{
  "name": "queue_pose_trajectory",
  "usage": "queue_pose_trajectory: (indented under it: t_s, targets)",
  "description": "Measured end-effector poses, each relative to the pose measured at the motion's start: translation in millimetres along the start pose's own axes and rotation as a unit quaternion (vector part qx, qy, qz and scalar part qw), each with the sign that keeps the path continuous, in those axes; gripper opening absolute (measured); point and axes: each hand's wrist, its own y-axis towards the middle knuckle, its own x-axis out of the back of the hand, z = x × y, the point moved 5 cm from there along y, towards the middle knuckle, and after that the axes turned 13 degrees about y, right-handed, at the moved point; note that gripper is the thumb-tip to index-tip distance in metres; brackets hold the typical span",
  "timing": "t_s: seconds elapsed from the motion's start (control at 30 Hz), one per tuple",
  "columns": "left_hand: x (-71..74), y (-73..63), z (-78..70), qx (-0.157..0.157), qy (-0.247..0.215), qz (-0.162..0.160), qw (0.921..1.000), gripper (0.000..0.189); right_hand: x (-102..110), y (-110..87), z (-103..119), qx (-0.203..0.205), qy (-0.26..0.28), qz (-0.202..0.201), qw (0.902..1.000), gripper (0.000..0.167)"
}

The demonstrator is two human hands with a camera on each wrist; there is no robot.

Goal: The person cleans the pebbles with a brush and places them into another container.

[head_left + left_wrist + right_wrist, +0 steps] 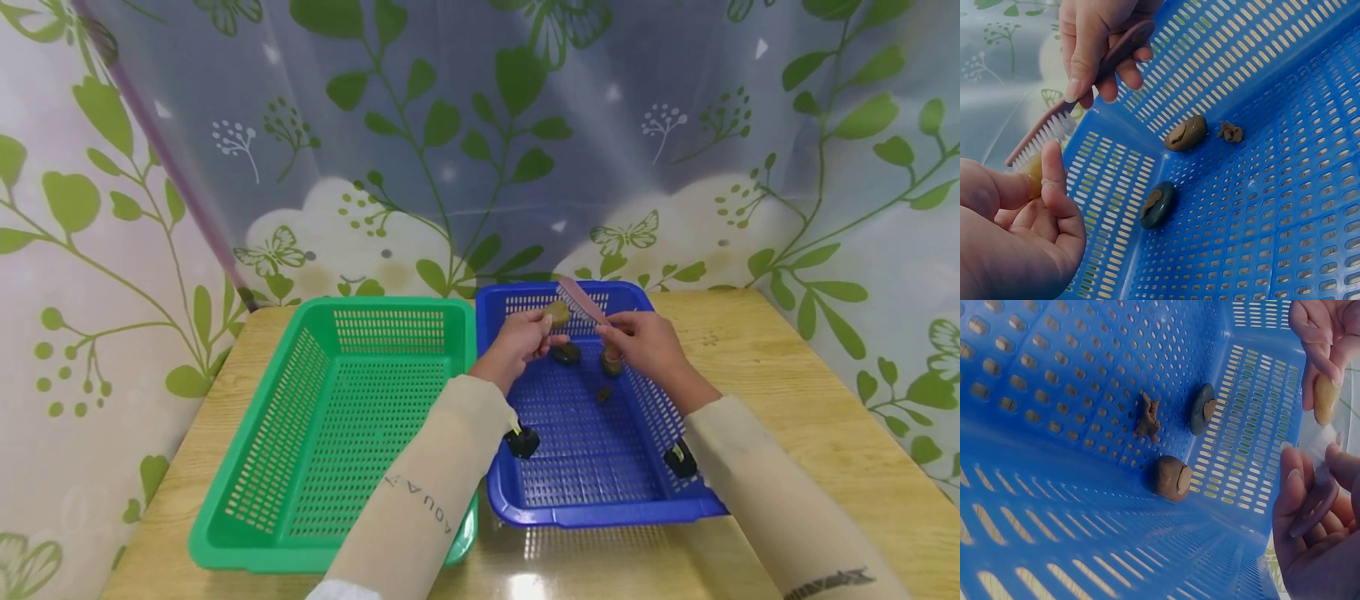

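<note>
Above the far end of the blue basket (pixel 600 512), my left hand (pixel 521 342) pinches a smooth yellowish stone (pixel 557 313) between thumb and fingers. My right hand (pixel 641 342) grips the handle of a pink brush (pixel 581 300) with white bristles (pixel 1054 129). In the left wrist view the bristles are right at the stone's upper side. Below the hands, in the basket, lie a dark green-grey stone (pixel 1159 205) and a brown stone (pixel 1186 133), each with a brown patch on it. A small crumpled brown lump (pixel 1147 417) lies near them on the basket floor.
A green basket (pixel 255 560) stands left of the blue one, their rims close together. Both stand on a wooden table (pixel 787 400). A leaf-patterned curtain (pixel 465 125) hangs behind. Black wrist-worn devices (pixel 522 442) show below both forearms.
</note>
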Motion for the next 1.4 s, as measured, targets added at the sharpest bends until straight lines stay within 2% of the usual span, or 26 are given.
queue_pose_trajectory:
  t_s: [0.13,0.3,0.53,0.7,0.83,1.13,1.4]
  targets:
    - [-0.4,0.0,0.0,-0.001,0.005,0.004,1.0000,0.038,-1,0.5,-1,0.002,0.008,0.003,1.0000,0.038]
    - [-0.7,-0.1,0.0,-0.002,0.010,0.001,0.9999,0.038,-5,2.2,1,0.021,0.033,0.028,0.9988,0.035]
    - [-0.8,1.1,1.0,-0.013,-0.004,-0.010,0.9999,0.031,-9,1.8,3,0.040,0.058,0.062,0.9956,0.038]
    - [-1.4,-0.1,1.3,-0.020,0.004,-0.020,0.9996,0.026,-14,-0.6,5,0.053,0.063,0.094,0.9922,0.038]
    - [-1.2,-0.5,1.9,-0.023,0.008,-0.033,0.9992,0.026,-16,-2.6,7,0.060,0.068,0.104,0.9904,0.035]
    - [-0.5,0.1,3.0,-0.034,0.012,-0.036,0.9987,0.022,-14,-3.1,7,0.057,0.075,0.095,0.9910,0.035]
    - [-0.3,3.5,1.5,-0.041,-0.004,-0.040,0.9984,0.032,-8,0.2,5,0.047,0.056,0.042,0.9964,0.034]
